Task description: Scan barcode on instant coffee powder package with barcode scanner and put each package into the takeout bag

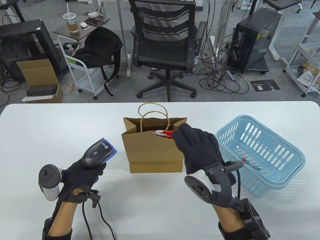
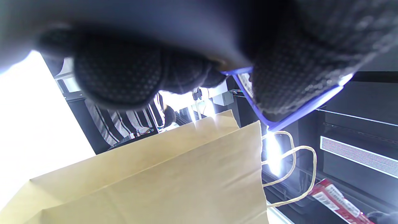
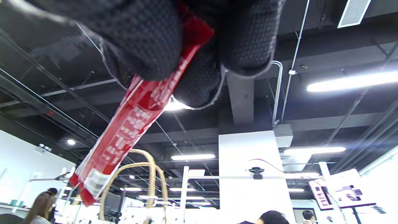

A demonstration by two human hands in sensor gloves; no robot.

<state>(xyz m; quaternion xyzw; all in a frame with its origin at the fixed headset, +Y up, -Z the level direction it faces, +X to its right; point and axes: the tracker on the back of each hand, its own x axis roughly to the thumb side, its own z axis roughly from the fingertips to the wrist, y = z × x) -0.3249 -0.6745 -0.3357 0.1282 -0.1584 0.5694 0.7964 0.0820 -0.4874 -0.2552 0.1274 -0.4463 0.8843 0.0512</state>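
1. Where the brown paper bag (image 1: 153, 152) stands upright at mid-counter (image 1: 37, 130), its mouth is open and both twine handles (image 1: 153, 113) stick up.
2. Right hand (image 1: 197, 147) is over the bag's right rim, fingers (image 3: 149, 40) pinching one end of a red coffee stick (image 1: 163, 133).
3. The stick lies tilted across the bag's mouth, its free end over the opening; whether it touches the paper, cannot tell.
4. Left hand (image 1: 83, 176) is well left of the bag, clenched round the grip of a black scanner (image 1: 98, 152) with blue trim; the scanner's head points up and away from the person.
5. Blue plastic basket (image 1: 290, 160) sits just right of the bag; one more red stick (image 1: 247, 161) lies on its floor.
6. Trackers ride on both hand backs; cables trail from the wrists toward the counter's near edge.
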